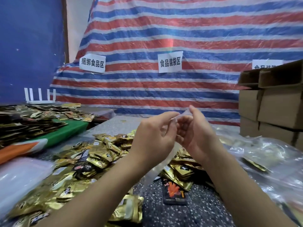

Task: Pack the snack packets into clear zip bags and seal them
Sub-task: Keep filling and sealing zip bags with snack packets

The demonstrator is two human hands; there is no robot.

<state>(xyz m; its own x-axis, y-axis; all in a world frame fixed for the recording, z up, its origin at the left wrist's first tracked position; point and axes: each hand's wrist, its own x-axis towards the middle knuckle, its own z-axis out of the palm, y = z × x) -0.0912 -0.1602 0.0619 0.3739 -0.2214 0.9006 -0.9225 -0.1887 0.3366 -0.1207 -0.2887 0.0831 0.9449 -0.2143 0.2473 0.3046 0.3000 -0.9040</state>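
Note:
Both my hands are raised above the table, holding a clear zip bag [161, 163] by its top edge. My left hand [154, 136] pinches the rim from the left. My right hand [195, 136] pinches it from the right, thumb up. The bag hangs down between my wrists and looks nearly invisible; I cannot tell whether anything is inside. Below lies a heap of gold snack packets [91, 161]. A dark packet with orange print [174, 191] lies on the speckled table [188, 213].
Filled clear bags [262, 158] lie at the right. Stacked cardboard boxes [275, 108] stand at the far right. More packets [32, 122] pile on a green board at the left, near a white router [40, 96]. A striped tarp with paper signs hangs behind.

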